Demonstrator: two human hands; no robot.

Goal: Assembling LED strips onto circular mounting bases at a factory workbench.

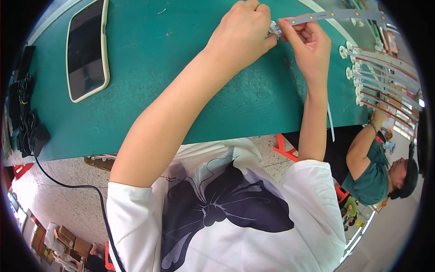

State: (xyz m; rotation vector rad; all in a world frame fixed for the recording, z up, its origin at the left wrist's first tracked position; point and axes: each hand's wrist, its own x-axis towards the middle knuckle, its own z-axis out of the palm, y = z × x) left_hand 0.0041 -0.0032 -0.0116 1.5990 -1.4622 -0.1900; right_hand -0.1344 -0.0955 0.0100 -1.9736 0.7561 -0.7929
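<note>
At the far side of the green table (253,97), my two hands meet. My left hand (244,27) is closed, thumb and fingers pinching a small whitish, shiny piece (274,30) whose shape is mostly covered. My right hand (312,43) pinches the near end of an LED strip (346,15) between thumb and forefinger, right beside that piece. The strip is pale and flexible with spaced yellow LEDs, and it runs off to the right. Whether strip and piece are joined, I cannot tell.
A phone (87,50) in a pale case lies at the left. Bundled black cables (27,127) sit on the left edge. Several strips with round white ends (358,72) lie at the right. A co-worker (371,172) sits beyond the right edge. A thin white strip (330,122) overhangs the front edge.
</note>
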